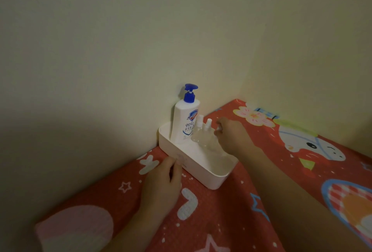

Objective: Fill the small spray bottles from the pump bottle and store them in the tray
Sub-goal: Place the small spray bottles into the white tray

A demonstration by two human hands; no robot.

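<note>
You're working at a white tray (203, 173) sitting in the wall corner on a red patterned cloth (221, 221). Inside it, at the far end, the pump bottle (185, 123) is standing upright w/ its blue pump head up, and two small spray bottles (198, 133) are standing just beside it, clear w/ pale caps, close together or touching; can't tell how full they are. Your right hand (231, 137) is reaching in over the tray's far rim, fingers curled and pinching something small and clear next to the 2nd bottle, prob. a third spray bottle or a cap; too blurred to say which. Your left hand (163, 183) is resting on the cloth against the tray's near wall, thumb and fingers lightly pressing it, seemingly steadying it, not wrapped round anything. Handling, as a judgement: the small bottles are looking light, hard plastic, smooth and top-heavy w/ narrow bases, so they're likely tipping easily and knocking neighbours. Take them round the body below the cap, not by the cap, which may pull off. The pump bottle is looking much heavier; grip its waist, not the pump head. The tray is stiff but likely sliding on cloth, so bracing it is making sense.
</note>
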